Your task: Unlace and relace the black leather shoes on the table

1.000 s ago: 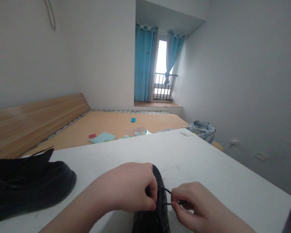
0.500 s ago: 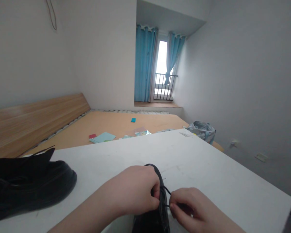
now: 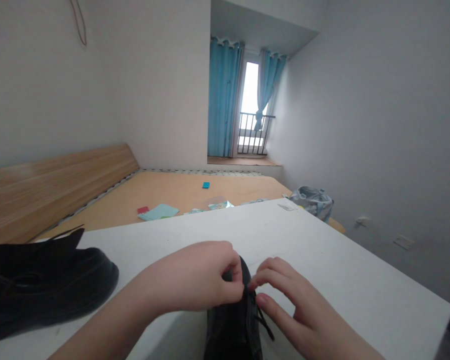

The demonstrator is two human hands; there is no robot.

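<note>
A black lace-up shoe stands on the white table in front of me, toe pointing away. My left hand reaches over it from the left, thumb and fingers pinched together at the lacing; what lies between the fingertips is hidden. On the shoe's right side is my right hand, thumb and fingers apart, the index fingertip close to the left fingertips. Below its thumb, the loose end of a black shoelace sticks out to the right. A second black shoe lies at the left.
The white table reaches to the right, its edge slanting away. Behind it is a tan bed surface with a light-blue sheet, a red piece and plastic packets. A grey-blue bag stands beyond the table's far right corner.
My right hand has let go of the lace it was drawing out rightward and moved up and inward to the lacing, its fingers opening. My left hand has shifted slightly up and left.
</note>
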